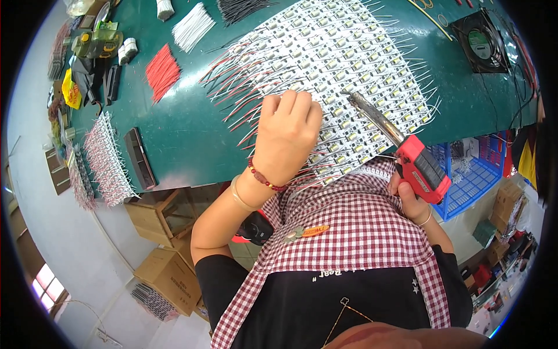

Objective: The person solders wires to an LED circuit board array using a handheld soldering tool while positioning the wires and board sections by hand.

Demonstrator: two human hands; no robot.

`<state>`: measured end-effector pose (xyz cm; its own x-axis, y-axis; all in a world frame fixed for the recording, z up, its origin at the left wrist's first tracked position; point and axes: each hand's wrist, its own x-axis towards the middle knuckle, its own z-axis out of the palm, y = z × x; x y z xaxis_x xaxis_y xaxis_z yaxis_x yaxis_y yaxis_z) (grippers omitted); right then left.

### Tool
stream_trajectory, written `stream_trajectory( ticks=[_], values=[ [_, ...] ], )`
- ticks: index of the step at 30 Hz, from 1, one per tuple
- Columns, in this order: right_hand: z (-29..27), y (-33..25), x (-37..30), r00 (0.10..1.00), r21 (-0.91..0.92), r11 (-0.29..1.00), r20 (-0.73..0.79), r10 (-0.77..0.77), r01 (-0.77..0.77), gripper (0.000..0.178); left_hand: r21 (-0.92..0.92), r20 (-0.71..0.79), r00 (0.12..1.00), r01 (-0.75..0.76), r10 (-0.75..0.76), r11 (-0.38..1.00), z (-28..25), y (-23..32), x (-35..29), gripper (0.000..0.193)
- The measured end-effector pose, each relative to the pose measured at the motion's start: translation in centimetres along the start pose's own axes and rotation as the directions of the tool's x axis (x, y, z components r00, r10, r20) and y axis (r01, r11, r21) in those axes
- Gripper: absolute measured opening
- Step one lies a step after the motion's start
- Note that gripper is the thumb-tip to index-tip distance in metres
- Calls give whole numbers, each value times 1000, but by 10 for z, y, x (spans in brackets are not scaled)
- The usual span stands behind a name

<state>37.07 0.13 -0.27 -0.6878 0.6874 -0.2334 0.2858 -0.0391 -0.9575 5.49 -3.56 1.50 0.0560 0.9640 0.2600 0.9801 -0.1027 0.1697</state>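
A large white panel of small circuit boards (372,64), set in rows, lies on the green table. Thin red, white and black wires (241,87) stick out along its left side. My left hand (290,125) rests over the panel's left part, its fingers curled and closed; what they pinch, if anything, is hidden. In my right hand (411,202), fingers wrapped round its grip, is a red and black soldering gun (423,168). Its dark tip points up and left, over the middle of the boards, just right of my left hand. Whether the tip touches a board I cannot tell.
Bundles of red wires (163,72) and white wires (193,27) lie on the table (192,116) at left. A black fan (479,42) stands at the far right. Below the right edge is a blue crate (474,180). A dark bar (140,157) lies near the left edge.
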Motion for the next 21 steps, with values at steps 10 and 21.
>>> stream_trajectory(
  ticks=[10, 21],
  values=[
    [-12, 16, -12, 1000, -170, 985, 9, -7, 9, 21, -215, -149, 988, 15, -48, 976, 7, 10, -13, 25],
    [-2, 14, -6, 998, -142, 989, -32, -54, 49, 15, -249, -119, 990, 37, -69, 968, 14, 9, -12, 27]
  ],
)
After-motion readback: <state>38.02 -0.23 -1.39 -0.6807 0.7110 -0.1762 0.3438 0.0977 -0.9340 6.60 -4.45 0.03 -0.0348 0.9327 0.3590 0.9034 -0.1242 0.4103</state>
